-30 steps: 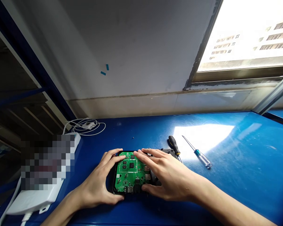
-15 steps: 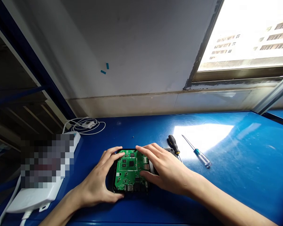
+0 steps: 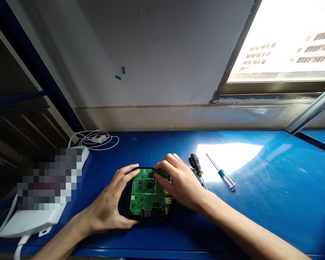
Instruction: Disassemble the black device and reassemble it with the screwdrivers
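A green circuit board (image 3: 147,191) lies component side up in a black square case (image 3: 129,206) on the blue table. My left hand (image 3: 111,200) grips the case's left side, fingers at the top edge and thumb at the bottom corner. At the board's upper right is my right hand (image 3: 178,180), its thumb bent in over the board and its fingertips at the case's top edge. What lies between its thumb and fingers is hidden. Just right of this hand rests a black-handled screwdriver (image 3: 196,164), beside a dark object partly covered by the hand.
A clear-handled screwdriver (image 3: 227,180) lies farther right on the blue table (image 3: 260,209). A tiny screw-like piece (image 3: 150,155) sits behind the case. At left are a white power strip (image 3: 35,222), partly pixelated, and a coiled white cable (image 3: 112,144).
My right thumb has moved up from the board's middle right to its upper part, and the right fingers have drawn closer together. The view has shifted slightly.
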Motion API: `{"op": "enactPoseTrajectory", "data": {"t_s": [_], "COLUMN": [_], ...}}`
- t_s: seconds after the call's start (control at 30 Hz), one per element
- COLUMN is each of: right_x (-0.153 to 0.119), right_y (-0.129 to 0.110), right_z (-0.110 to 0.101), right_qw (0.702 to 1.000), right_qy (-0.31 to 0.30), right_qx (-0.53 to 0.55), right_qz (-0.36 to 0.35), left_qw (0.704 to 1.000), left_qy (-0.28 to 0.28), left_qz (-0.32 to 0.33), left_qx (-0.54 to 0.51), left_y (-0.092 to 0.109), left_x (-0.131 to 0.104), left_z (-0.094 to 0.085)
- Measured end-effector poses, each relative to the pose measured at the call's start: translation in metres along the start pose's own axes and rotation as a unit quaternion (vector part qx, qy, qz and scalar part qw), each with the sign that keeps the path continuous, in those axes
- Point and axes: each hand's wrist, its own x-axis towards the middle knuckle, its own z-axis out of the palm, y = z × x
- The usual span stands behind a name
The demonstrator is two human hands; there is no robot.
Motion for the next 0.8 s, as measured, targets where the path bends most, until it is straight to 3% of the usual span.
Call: {"op": "enactPoseTrajectory", "data": {"t_s": [0.37,0.67,0.8], "right_x": [0.001,-0.003,-0.002], "right_y": [0.0,0.003,0.017], "right_z": [0.0,-0.004,-0.016], "right_qw": [0.999,0.997,0.995], "right_qy": [0.021,-0.005,0.039], "right_qx": [0.049,-0.037,-0.048], "right_qz": [0.006,-0.075,-0.074], "left_qw": [1.0,0.999,0.997], "left_qy": [-0.025,-0.035,-0.076], "left_qz": [0.003,0.008,-0.025], "left_qx": [-0.006,-0.016,-0.017], "left_y": [-0.005,-0.004,0.002], "left_x": [0.001,0.004,0.005], "left_z": [-0.001,-0.003,-0.009]}}
